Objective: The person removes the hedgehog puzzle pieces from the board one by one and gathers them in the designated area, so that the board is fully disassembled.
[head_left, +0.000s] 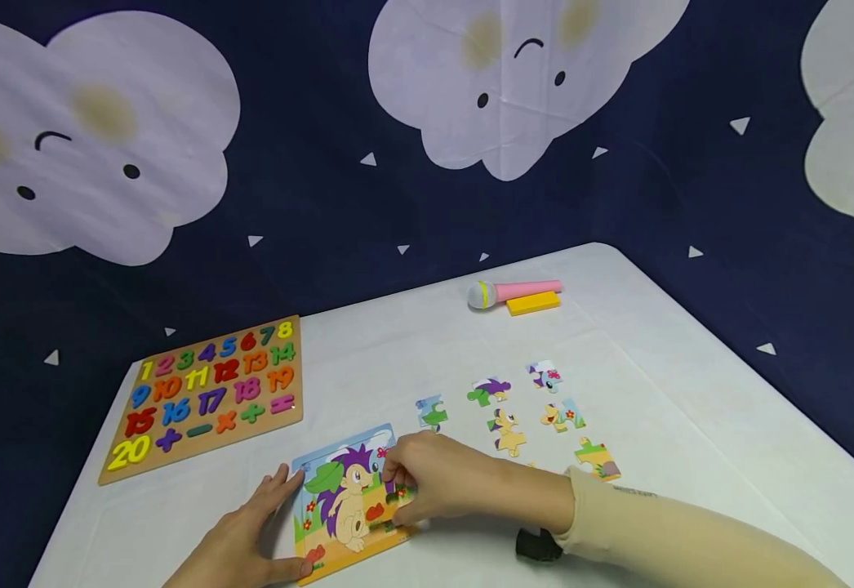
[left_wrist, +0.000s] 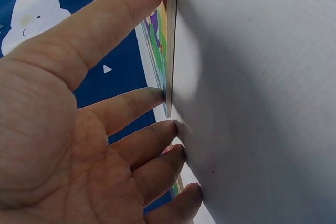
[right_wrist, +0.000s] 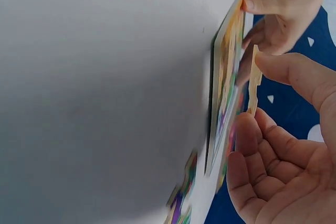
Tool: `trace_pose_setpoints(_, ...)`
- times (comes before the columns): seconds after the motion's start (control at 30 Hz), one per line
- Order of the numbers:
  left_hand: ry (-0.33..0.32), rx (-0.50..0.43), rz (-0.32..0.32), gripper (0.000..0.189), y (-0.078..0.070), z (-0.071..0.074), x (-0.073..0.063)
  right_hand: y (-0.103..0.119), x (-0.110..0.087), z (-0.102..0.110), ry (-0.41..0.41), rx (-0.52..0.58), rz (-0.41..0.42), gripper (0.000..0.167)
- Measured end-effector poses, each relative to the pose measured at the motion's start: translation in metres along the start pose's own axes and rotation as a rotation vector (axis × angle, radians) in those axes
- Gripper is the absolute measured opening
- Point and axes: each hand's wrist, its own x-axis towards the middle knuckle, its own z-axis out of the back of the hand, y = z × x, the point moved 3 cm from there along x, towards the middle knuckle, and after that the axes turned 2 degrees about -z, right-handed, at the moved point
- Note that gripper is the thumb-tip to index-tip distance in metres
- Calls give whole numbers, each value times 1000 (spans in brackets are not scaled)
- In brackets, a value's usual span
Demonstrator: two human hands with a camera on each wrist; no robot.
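A picture puzzle board [head_left: 344, 562] with a purple-haired hedgehog lies on the white table. My left hand [head_left: 237, 535] rests against its left side, thumb at the lower corner and index fingertip at the upper one. In the left wrist view the fingers are extended and the thumb [left_wrist: 110, 22] touches the board's edge. Over the board's right side, my right hand [head_left: 445, 482] pinches a thin puzzle piece [right_wrist: 254, 85] between thumb and fingers. That piece is held just off the board, seen edge-on, and its picture is hidden.
Several loose puzzle pieces [head_left: 508, 433] lie right of the board. A wooden number board [head_left: 199, 441] stands at the left. Near the back edge are a pink toy microphone [head_left: 526, 289] and a yellow block [head_left: 533, 304]. A dark object [head_left: 537, 545] shows beneath the right wrist.
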Motion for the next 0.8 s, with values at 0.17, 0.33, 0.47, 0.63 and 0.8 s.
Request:
trace_pose_setpoints(0.17, 8, -13, 12, 128, 0, -2, 0, -13, -16, 9, -26, 49, -19, 32)
trace_pose_setpoints(0.33, 6, -21, 28, 129, -1, -1, -1, -25, -33, 17, -62, 92, -12, 33)
trace_pose_setpoints(0.47, 1, -21, 26, 130, -1, -1, -1, -34, -45, 22, -76, 102, -16, 36)
trace_pose_setpoints(0.63, -7, -13, 16, 129, -2, -2, 1, -43, -60, 25, -81, 82, -23, 35)
trace_pose_setpoints(0.8, -13, 4, 12, 128, -1, -1, 0, -51, -66, 22, -77, 76, -8, 33)
